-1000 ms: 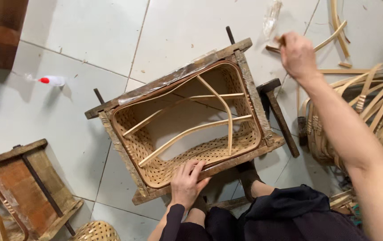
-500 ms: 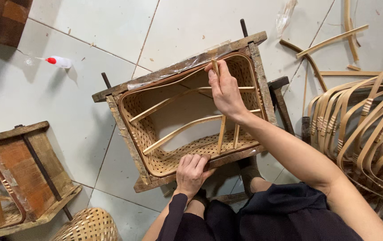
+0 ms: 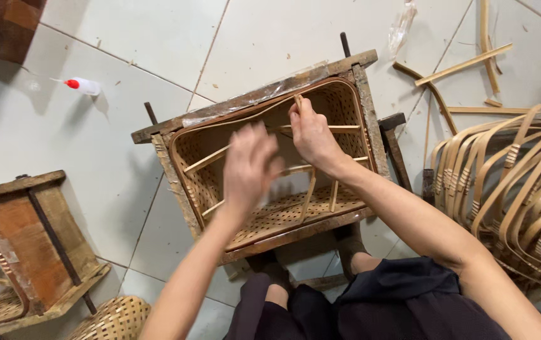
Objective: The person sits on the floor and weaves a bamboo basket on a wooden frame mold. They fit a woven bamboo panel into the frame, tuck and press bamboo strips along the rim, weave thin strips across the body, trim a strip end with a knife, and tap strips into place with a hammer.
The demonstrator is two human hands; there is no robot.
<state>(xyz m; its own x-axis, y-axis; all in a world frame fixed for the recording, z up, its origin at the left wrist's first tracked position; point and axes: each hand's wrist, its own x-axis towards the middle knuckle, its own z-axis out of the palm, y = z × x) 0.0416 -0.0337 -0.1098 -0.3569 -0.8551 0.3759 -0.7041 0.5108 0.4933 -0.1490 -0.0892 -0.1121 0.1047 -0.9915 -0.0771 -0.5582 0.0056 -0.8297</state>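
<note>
Taking the wooden frame (image 3: 264,101) in the middle of the tiled floor (image 3: 125,38) as landmark, and reading from the left: well to its left and low lies a second wooden mould (image 3: 31,239) with a bent strip inside it. Up and to the left of the frame a small white bottle with a red cap (image 3: 83,85) lies on its side. Just below the frame's near left corner, the rim of a round woven basket (image 3: 110,318) shows.

Inside the frame sits a rectangular woven tray (image 3: 283,217), braced by several thin cross slats. The left hand (image 3: 248,169) is blurred and hovers over the tray's middle, fingers spread apart and holding nothing that can be made out. The right hand (image 3: 311,135) is at the tray's far rim, its fingers pinched together on the top end of a thin bamboo slat (image 3: 297,102). How far that slat runs is hidden behind the hand.

The slat lies up and to the right of the left hand, and the right hand is the nearer, already on it.

Right of the frame, loose bamboo strips (image 3: 466,63) lie scattered on the floor, and further right is a bundle of curved bamboo hoops (image 3: 510,182).
</note>
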